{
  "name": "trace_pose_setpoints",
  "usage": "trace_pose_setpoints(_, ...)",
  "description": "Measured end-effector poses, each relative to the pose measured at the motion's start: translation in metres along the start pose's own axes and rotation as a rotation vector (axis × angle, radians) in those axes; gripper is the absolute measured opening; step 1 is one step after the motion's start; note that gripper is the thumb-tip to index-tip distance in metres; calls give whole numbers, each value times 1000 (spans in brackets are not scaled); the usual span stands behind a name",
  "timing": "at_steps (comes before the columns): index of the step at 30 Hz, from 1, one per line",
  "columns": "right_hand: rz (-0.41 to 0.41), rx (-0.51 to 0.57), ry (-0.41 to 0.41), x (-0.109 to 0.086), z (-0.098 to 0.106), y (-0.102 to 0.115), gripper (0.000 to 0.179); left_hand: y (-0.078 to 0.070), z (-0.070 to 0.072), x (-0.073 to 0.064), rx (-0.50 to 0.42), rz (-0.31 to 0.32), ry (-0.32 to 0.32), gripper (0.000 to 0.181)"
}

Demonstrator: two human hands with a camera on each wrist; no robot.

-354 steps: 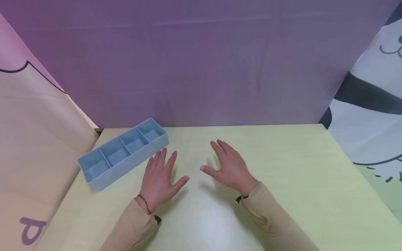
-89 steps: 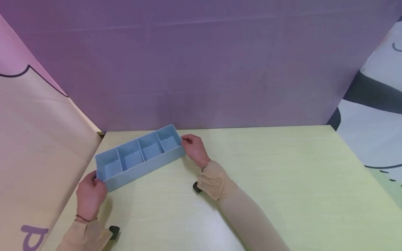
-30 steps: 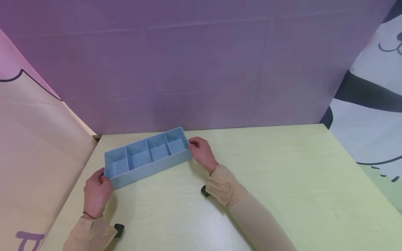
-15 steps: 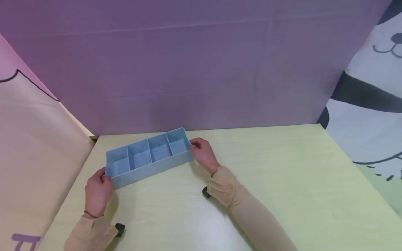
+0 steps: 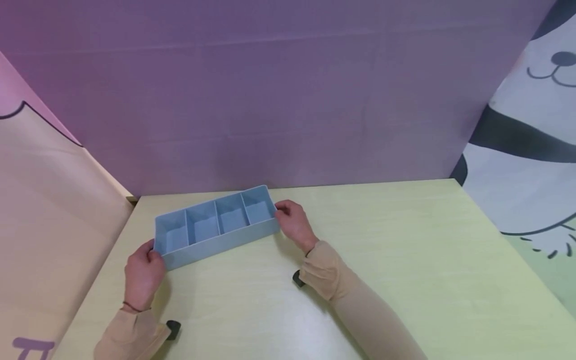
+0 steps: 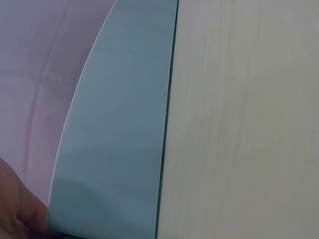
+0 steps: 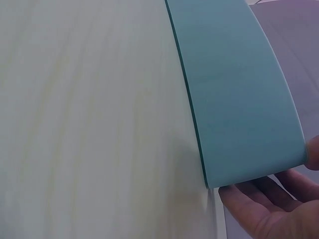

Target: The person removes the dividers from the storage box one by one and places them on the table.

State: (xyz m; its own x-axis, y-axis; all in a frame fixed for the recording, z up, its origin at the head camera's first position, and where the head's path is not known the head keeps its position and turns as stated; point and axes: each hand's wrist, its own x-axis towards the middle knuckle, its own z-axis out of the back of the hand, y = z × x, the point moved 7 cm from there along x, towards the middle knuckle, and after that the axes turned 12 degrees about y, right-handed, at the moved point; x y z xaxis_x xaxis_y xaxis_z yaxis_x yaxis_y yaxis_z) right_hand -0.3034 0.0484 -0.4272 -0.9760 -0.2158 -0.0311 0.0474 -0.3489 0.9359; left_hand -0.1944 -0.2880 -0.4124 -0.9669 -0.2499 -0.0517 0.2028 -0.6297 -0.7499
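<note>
A blue organizer box (image 5: 222,242) with several open compartments in a row lies slantwise on the table in the head view, its right end farther back. No contents show in its compartments. My left hand (image 5: 144,275) grips the near left end, thumb at the rim. At the far right end my right hand (image 5: 294,223) pinches the end wall. The left wrist view shows the box's long side wall (image 6: 114,124) and part of the left hand (image 6: 17,204) at its corner. In the right wrist view, right-hand fingers (image 7: 249,206) lie against the end wall below the rim.
The pale wooden table (image 5: 405,260) extends to the right and front of the box. A purple cloth wall (image 5: 288,100) stands behind its back edge. Printed cloth sides flank it, a beige one (image 5: 49,215) on the left and one with a panda (image 5: 526,190) on the right.
Earlier both hands were open above the table, apart from the box. Since then they have taken its ends, and it has shifted right and turned a little. Over the last half second it barely moves.
</note>
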Motion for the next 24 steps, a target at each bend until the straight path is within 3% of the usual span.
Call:
trace_pose_setpoints(15, 30, -22, -29, -8, 9, 0, 26, -7, -6, 2, -12, -22, 24, 46)
trace_pose_setpoints(24, 5, -22, -37, -11, 15, -3, 27, -9, -10, 4, -11, -30, 23, 46)
